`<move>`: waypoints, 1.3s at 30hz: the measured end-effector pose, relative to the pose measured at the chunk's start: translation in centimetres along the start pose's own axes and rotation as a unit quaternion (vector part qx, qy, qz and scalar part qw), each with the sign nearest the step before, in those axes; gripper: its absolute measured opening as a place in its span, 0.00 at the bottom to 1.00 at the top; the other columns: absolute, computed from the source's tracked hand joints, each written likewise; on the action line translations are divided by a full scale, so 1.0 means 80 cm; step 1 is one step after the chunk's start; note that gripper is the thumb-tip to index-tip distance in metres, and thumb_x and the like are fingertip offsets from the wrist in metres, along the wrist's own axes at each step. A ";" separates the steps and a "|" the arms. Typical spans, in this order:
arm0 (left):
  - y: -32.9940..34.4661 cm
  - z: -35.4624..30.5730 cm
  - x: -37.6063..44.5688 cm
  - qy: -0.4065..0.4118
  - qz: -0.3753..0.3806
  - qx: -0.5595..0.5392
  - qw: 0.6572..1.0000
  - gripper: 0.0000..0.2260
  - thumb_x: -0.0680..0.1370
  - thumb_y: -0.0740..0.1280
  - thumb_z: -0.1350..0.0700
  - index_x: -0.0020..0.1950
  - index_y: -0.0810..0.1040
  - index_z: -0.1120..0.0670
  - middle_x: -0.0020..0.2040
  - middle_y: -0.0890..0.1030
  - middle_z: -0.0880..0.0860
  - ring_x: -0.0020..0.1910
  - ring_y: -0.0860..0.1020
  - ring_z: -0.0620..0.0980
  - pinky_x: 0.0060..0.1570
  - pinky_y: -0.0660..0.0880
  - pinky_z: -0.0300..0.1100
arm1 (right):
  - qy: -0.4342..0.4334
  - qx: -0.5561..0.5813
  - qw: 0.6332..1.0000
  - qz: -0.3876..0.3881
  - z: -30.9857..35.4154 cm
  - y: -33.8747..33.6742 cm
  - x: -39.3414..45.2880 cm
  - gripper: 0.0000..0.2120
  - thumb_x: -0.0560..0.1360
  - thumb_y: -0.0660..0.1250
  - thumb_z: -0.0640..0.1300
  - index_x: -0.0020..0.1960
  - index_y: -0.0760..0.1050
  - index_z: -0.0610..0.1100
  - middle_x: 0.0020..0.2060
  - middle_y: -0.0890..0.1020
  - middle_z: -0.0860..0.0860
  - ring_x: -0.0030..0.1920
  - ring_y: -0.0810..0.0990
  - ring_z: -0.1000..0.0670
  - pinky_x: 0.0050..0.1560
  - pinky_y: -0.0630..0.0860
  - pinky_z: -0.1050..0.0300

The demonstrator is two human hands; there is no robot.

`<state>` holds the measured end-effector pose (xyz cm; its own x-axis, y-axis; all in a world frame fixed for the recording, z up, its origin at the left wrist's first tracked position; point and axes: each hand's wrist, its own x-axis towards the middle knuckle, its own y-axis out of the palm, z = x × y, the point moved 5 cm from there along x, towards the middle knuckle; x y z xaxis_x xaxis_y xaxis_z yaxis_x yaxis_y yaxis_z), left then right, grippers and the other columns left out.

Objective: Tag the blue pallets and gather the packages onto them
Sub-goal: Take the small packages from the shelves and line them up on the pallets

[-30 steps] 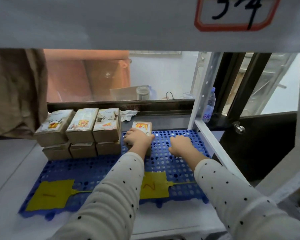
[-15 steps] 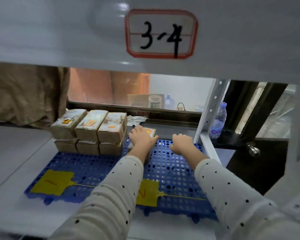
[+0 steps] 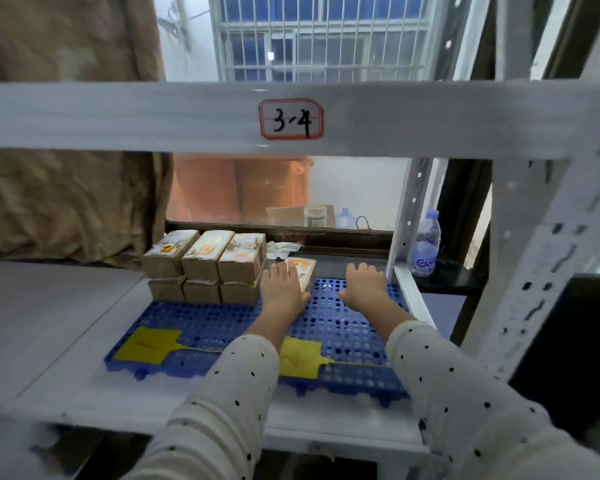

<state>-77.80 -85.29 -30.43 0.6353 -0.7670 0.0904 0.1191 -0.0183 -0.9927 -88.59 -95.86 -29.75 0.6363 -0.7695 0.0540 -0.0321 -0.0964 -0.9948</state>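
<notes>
A single package (image 3: 302, 271), lying on the blue pallet (image 3: 343, 327) beside the stacked packages (image 3: 205, 265), is covered by the flat left hand (image 3: 283, 289); the right hand (image 3: 366, 285) rests released. The package is judged light and rigid, best gripped across its long sides.

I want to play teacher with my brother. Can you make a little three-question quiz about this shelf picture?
1. True or false: the stacked packages sit on the blue pallet.
2. How many yellow tags lie on the pallet?
3. Which hand rests on the single package: A) left hand B) right hand?

Key: 1. True. 2. Two. 3. A.
</notes>
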 end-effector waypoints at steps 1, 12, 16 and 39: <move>-0.005 0.002 -0.012 0.006 -0.005 0.001 1.000 0.35 0.80 0.56 0.41 0.79 0.47 0.59 0.77 0.55 0.59 0.76 0.55 0.57 0.74 0.55 0.50 | 0.001 -0.002 1.000 -0.008 0.000 -0.006 -0.013 0.28 0.79 0.60 0.55 0.73 0.60 0.42 0.68 0.69 0.41 0.67 0.69 0.41 0.64 0.68 0.48; 0.027 0.028 -0.187 0.015 0.039 -0.043 0.998 0.35 0.80 0.59 0.42 0.78 0.49 0.59 0.77 0.56 0.58 0.76 0.55 0.57 0.73 0.55 0.50 | -0.011 -0.044 0.999 0.018 0.018 0.003 -0.221 0.29 0.79 0.61 0.54 0.74 0.59 0.40 0.67 0.69 0.40 0.67 0.69 0.40 0.63 0.69 0.47; 0.015 0.005 -0.247 0.094 0.009 -0.009 0.996 0.33 0.79 0.60 0.43 0.77 0.53 0.59 0.75 0.60 0.58 0.74 0.59 0.57 0.71 0.58 0.50 | 0.034 -0.032 0.998 0.034 -0.004 0.000 -0.271 0.27 0.78 0.61 0.56 0.71 0.62 0.42 0.66 0.71 0.41 0.65 0.72 0.41 0.61 0.72 0.49; -0.005 0.262 -0.559 -0.249 -0.004 -0.007 0.968 0.27 0.80 0.58 0.46 0.75 0.58 0.58 0.71 0.66 0.58 0.68 0.66 0.56 0.67 0.62 0.47 | -0.282 0.028 0.959 0.010 0.265 -0.038 -0.459 0.25 0.79 0.60 0.53 0.72 0.61 0.42 0.65 0.70 0.42 0.65 0.70 0.41 0.61 0.69 0.49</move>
<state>-90.27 -37.59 -32.37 0.9241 -0.3623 0.1216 0.1170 -0.0348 -0.9925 -95.55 -53.93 -30.57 0.9523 -0.3051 -0.0048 -0.0178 -0.0398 -0.9991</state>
